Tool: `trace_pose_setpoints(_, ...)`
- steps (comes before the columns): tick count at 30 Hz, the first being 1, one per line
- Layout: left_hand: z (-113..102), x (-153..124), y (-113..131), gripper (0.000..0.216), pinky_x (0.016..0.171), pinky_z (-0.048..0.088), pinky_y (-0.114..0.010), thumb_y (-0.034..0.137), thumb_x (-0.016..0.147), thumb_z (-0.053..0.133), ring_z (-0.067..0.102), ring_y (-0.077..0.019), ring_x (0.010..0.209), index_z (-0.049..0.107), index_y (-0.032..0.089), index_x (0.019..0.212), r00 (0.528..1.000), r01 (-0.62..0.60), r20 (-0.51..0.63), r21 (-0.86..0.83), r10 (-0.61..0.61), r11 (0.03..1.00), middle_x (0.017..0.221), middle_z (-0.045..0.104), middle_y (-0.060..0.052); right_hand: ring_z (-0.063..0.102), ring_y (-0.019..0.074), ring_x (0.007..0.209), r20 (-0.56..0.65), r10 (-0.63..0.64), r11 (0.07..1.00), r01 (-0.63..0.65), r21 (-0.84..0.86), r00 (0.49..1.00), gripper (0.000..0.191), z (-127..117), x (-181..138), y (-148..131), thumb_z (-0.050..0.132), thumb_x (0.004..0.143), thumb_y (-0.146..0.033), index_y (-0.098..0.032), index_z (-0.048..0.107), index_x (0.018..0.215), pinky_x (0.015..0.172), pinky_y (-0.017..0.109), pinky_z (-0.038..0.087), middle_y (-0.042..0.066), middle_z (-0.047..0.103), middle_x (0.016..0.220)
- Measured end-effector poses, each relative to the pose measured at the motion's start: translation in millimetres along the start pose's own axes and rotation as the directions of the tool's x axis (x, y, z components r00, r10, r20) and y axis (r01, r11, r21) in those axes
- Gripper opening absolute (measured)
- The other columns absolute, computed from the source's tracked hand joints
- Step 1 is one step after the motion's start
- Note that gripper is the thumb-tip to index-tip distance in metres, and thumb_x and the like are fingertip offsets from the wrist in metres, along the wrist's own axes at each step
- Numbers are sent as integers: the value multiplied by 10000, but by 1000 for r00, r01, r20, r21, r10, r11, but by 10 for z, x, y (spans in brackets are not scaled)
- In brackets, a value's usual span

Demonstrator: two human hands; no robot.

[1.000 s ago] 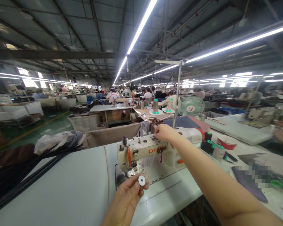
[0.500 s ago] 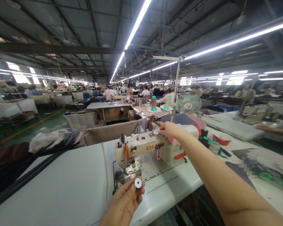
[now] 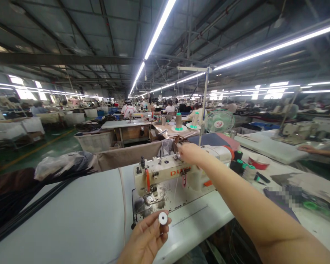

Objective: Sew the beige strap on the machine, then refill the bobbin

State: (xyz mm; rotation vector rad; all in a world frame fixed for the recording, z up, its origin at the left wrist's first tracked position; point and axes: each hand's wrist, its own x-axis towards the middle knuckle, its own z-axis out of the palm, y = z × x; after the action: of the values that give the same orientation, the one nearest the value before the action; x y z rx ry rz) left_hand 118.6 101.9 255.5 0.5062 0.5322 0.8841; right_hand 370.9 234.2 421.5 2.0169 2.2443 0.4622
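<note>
1 sewing machine (image 3: 176, 176) | 1 bobbin (image 3: 162, 218) | 2 thread cones (image 3: 178, 121) | 1 fan (image 3: 219, 121)

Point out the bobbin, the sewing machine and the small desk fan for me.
bobbin (image 3: 162, 218), head view, on its round white face, held in the left hand's fingertips.
sewing machine (image 3: 165, 171), head view, on its cream front body.
desk fan (image 3: 219, 121), head view, on its grille centre.

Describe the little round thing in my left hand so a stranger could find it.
Start at the cream sewing machine on the white table. Just below it, the left hand pinches a bobbin: a small white disc with a dark centre hole, unlike the tall thread cones far behind.
</note>
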Motion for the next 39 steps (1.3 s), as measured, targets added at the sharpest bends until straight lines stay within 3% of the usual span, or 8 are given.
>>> trace_pose_setpoints(2, -34, 15, -3, 458, 832, 563, -242, 323, 689, 988, 679, -151, 859, 819, 129, 1068, 1000, 2, -3, -5, -2, 1000, 1015, 766, -140, 681, 302, 1038, -8, 36, 999, -37, -34, 999, 156, -18, -4, 16, 664, 928, -102, -125, 761, 1049, 949, 341, 476, 177, 720, 1049)
trace_pose_setpoints(7, -25, 32, -47, 433, 795, 566, -222, 293, 676, 994, 703, -147, 834, 826, 141, 1045, 999, 38, 1, -19, -38, 999, 999, 782, -142, 600, 316, 1209, -121, -17, 997, 7, -76, 992, 292, 20, -57, -125, 482, 1032, -115, -84, 708, 1215, 1055, 392, 390, 231, 656, 1238)
trace_pose_setpoints(13, -10, 15, -12, 436, 778, 568, -214, 273, 637, 1013, 721, -151, 814, 835, 139, 1012, 999, 41, 1, -28, -41, 999, 977, 798, -142, 674, 316, 1025, -78, 23, 996, -30, -87, 997, 181, 5, -58, -82, 623, 939, -115, -86, 756, 1058, 964, 375, 439, 218, 705, 1045)
trace_pose_setpoints(18, -1, 27, -68, 473, 771, 550, -225, 328, 641, 1011, 706, -146, 786, 833, 130, 1033, 995, 66, 72, -17, -65, 998, 973, 794, -158, 614, 309, 1187, -126, -20, 995, 7, -103, 992, 286, 25, -66, -138, 501, 1022, -118, -83, 715, 1208, 1027, 381, 406, 230, 662, 1223)
trace_pose_setpoints(23, -55, 31, -67, 450, 809, 541, -234, 327, 669, 998, 708, -144, 808, 830, 142, 1044, 997, 58, 58, -12, -57, 998, 994, 793, -149, 681, 295, 1034, -75, 20, 993, -29, -111, 997, 192, 16, -57, -98, 625, 942, -121, -81, 761, 1071, 940, 357, 463, 206, 709, 1066)
trace_pose_setpoints(29, -71, 21, -54, 497, 806, 536, -285, 305, 628, 1019, 717, -195, 832, 823, 116, 1044, 991, 74, 106, 53, -79, 996, 1011, 788, -183, 622, 290, 1175, -128, -59, 992, 43, -120, 990, 266, 27, -73, -151, 526, 1021, -120, -87, 727, 1192, 1021, 366, 426, 219, 666, 1220)
trace_pose_setpoints(34, -67, 17, -50, 489, 786, 529, -247, 319, 613, 1028, 720, -162, 801, 835, 141, 1025, 994, 71, 76, 24, -72, 997, 995, 799, -174, 682, 310, 1018, -90, 16, 992, -28, -124, 996, 186, 19, -60, -81, 615, 934, -91, -75, 758, 1053, 925, 371, 475, 211, 705, 1040)
trace_pose_setpoints(39, -29, 35, -87, 487, 759, 522, -217, 351, 633, 1017, 718, -139, 777, 833, 136, 1030, 984, 107, 142, 25, -110, 994, 962, 798, -159, 624, 311, 1155, -143, -27, 991, 8, -131, 989, 268, 71, -53, -140, 513, 1017, -107, -78, 713, 1193, 1013, 387, 435, 225, 662, 1199)
